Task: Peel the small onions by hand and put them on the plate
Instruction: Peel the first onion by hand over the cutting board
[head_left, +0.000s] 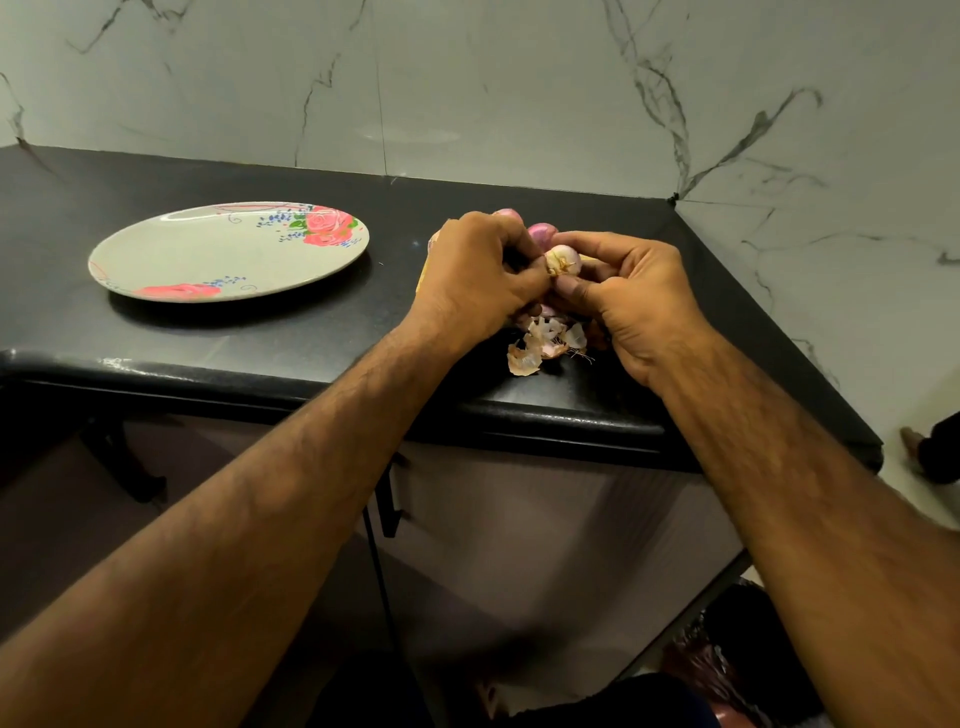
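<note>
We see a black counter (260, 332) with a flowered plate (208, 254) lying on it, well to the left of our two hands, which meet above the counter's right part. Our left hand (478, 280) curls its fingers and pinches at the lower left side of a small onion (562, 258), while our right hand (639, 301) grips the same onion between a forefinger arched over its top and a thumb pressed beneath it, so the pale bulb shows between the two sets of fingertips. Just behind the fingers peek more purple onions (543, 234), and under the hands a small heap of papery peels (545, 343) lies on the counter.
</note>
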